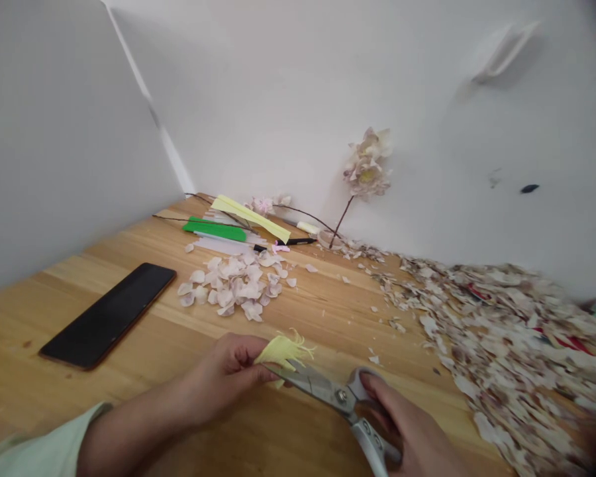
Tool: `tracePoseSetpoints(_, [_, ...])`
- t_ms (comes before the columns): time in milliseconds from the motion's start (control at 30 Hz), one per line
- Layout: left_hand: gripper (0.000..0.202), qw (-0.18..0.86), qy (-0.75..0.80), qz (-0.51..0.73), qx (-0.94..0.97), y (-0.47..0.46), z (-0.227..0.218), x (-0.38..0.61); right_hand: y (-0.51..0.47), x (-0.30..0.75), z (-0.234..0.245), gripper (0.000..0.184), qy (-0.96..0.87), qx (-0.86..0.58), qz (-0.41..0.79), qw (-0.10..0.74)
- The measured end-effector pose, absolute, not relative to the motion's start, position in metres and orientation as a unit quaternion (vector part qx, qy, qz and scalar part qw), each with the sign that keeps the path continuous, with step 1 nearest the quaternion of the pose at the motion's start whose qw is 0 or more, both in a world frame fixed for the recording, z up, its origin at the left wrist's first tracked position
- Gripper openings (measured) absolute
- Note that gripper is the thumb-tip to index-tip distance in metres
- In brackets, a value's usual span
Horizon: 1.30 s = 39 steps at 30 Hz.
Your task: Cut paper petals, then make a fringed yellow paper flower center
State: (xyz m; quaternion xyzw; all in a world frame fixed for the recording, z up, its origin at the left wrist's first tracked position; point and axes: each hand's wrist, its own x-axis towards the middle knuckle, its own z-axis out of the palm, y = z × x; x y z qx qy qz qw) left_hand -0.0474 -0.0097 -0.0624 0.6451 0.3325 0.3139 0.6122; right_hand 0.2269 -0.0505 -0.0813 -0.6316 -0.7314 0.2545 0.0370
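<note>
My left hand (223, 377) pinches a fringed piece of pale yellow paper (283, 351) between thumb and fingers, above the wooden tabletop (179, 344). My right hand (407, 424) grips the looped handles of a pair of steel scissors (340, 396), with white handles. The scissor blades reach towards the yellow paper, and their tips are hidden behind it and my left fingers. Neither hand touches the table as far as I can see.
A black smartphone (108, 315) lies at the left. Pale pink petals (231, 285) form a pile ahead, and a large heap of petal scraps (491, 344) covers the right. Further back are green and yellow strips, a marker, and a paper flower on a stem against white walls.
</note>
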Motion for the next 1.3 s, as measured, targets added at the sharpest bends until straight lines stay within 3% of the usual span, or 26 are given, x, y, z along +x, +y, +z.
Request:
tracePoseSetpoints(333, [0.017,0.612,0.338,0.316,0.641,-0.011,-0.067,-0.049,-0.053,0.224,-0.082,0.075,-0.741,-0.628,0.231,0.065])
tracePoseSetpoints(567, [0.017,0.616,0.344,0.316,0.635,-0.011,-0.068,-0.047,-0.049,0.219,-0.071,0.034,-0.754,-0.611,0.220,0.099])
tracePoseSetpoints(1300, [0.024,0.664,0.311,0.295,0.612,-0.011,-0.058,-0.045,-0.045,0.237,-0.079,0.021,-0.790,-0.570,0.197,0.110])
